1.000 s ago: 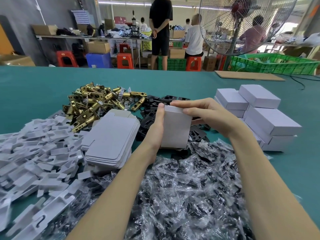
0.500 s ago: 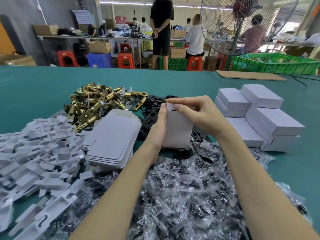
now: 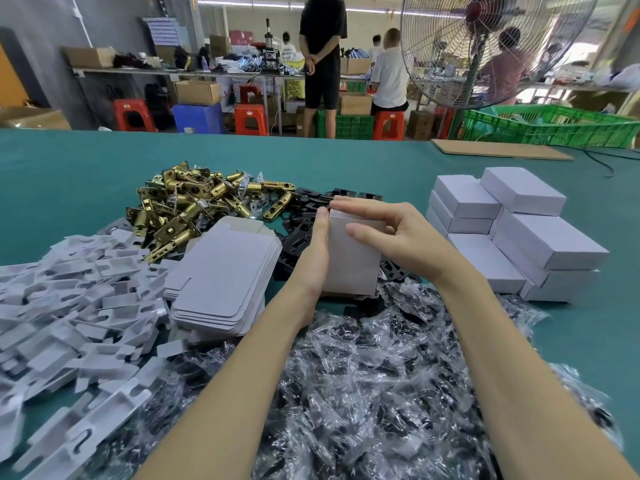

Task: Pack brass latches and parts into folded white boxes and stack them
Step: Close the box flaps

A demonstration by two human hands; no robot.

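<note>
My left hand (image 3: 313, 258) and right hand (image 3: 391, 237) grip a white box (image 3: 349, 265) upright above the table, right fingers pinching its top flap. Finished boxes (image 3: 519, 230) sit stacked right; many brass latches (image 3: 194, 206) remain unpacked.

A teal work table (image 3: 69, 174) is filling the lower view, its far edge running across the middle. At one o'clock a big wire-caged pedestal fan (image 3: 485, 46) is standing beside a green plastic crate (image 3: 554, 128), with a flat cardboard sheet (image 3: 498, 149) lying on the table before it. At twelve o'clock people are standing and sitting along a cluttered long bench (image 3: 173, 71) (faces turned away). Red plastic stools (image 3: 133, 114), a blue bin (image 3: 197, 117) and a cardboard carton (image 3: 197, 92) are sitting beneath it at eleven o'clock. Fluorescent tubes (image 3: 259, 5) are glowing overhead; a grey wall (image 3: 45, 26) is closing the left side.
</note>
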